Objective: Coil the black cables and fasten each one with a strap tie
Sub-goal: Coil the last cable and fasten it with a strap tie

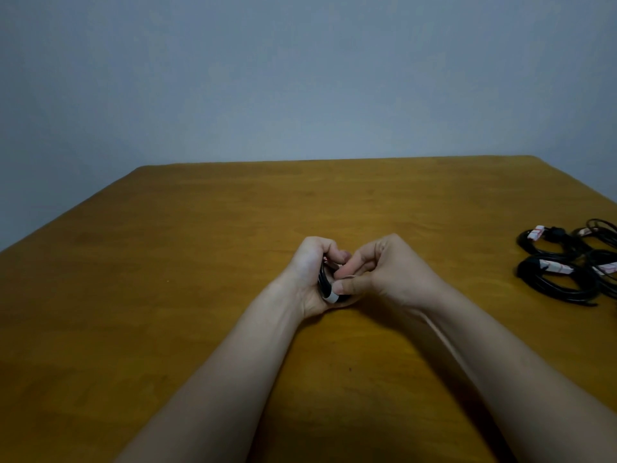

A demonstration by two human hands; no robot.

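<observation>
A black cable [323, 279] is sitting bunched into a tight bundle between the two hands, near the middle of the desk [200, 262] and just above its surface; only a short dark stretch of it is showing, the rest being hidden by fingers and palm. A white strap [331, 297] is wrapping across the lower end of that bundle, and a small reddish spot is showing at the upper end, too small to make out. The left hand [312, 272] is curling around the cable from the left, fingers folded over the top and the palm cupping it from below. The right hand [390, 272] is meeting it from the other side, its thumb pressing against the strap and its bent fingers pinching in beside the bundle, so the two hands are touching each other around it. Both bare forearms are reaching in from the near edge of the desk and converging on the bundle. Well apart from the hands, at the right edge of the desk, a pile of coiled cables [564, 262] is lying flat, black loops overlapping one another and partly cut off by the frame. White ties [536, 233] with red markings are binding several of those coils. Behind the brown wooden desk a plain bluish-grey wall [300, 78] is filling the upper half of the view.
</observation>
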